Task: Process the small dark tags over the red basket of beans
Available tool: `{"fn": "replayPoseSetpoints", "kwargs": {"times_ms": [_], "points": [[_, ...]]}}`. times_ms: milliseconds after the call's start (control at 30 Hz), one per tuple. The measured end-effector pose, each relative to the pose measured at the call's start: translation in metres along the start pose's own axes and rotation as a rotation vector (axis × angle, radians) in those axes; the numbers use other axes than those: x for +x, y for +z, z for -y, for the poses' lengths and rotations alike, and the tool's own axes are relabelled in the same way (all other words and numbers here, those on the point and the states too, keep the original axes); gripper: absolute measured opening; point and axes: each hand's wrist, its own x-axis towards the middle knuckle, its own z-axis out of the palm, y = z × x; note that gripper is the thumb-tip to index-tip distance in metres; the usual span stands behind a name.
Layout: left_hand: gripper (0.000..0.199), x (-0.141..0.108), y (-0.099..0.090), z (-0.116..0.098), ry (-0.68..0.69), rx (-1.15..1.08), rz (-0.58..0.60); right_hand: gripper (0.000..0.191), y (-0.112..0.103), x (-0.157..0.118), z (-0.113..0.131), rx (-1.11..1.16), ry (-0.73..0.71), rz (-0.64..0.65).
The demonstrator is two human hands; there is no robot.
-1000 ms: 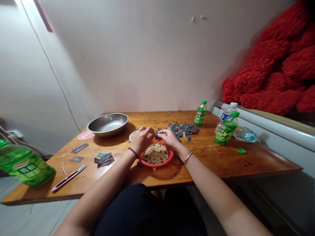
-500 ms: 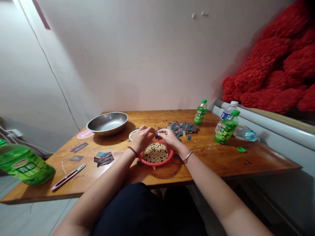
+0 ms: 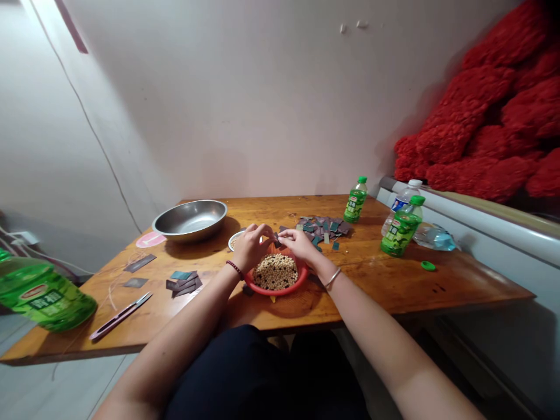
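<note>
Head view looks down on a left hand (image 3: 251, 248) and a right hand (image 3: 300, 245) held over the far rim of a red plastic basket (image 3: 275, 291) full of pale beans (image 3: 275, 272). Fingers of both hands curl inward, their tips pressed close together around a small dark scrap (image 3: 276, 239), though which hand pinches it cannot be told. On the wooden table (image 3: 394, 280), a loose pile of dark teal scraps (image 3: 321, 228) lies just beyond the right hand, and a small white dish (image 3: 236, 239) sits beside the left. A steel basin (image 3: 189, 220) stands far left, and a slim purple-handled cutter (image 3: 120, 316) lies near left. Against the frame half a second earlier, the hands hold nearly the same pinch, while the whole scene sits slightly further left in view.
</note>
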Motion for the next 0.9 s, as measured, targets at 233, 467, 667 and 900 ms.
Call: {"fn": "replayPoseSetpoints", "kwargs": {"times_ms": [233, 467, 667, 900], "points": [[0.016, -0.0003, -0.0001, -0.0002, -0.027, 0.032, -0.040, 0.008, 0.0005, -0.0001, -0.0002, -0.004, -0.003, 0.010], [0.015, -0.0003, 0.0013, 0.0007, -0.031, 0.071, -0.018, 0.008, 0.0003, -0.0013, 0.0016, -0.048, 0.020, 0.017], [0.018, -0.0009, 0.0040, 0.0023, 0.006, 0.029, -0.017, 0.010, 0.0006, -0.0002, -0.0024, -0.045, 0.008, -0.018], [0.020, -0.0014, 0.0039, 0.0024, 0.036, 0.066, 0.003, 0.011, 0.0000, 0.0004, -0.0043, -0.076, 0.004, -0.015]]}}
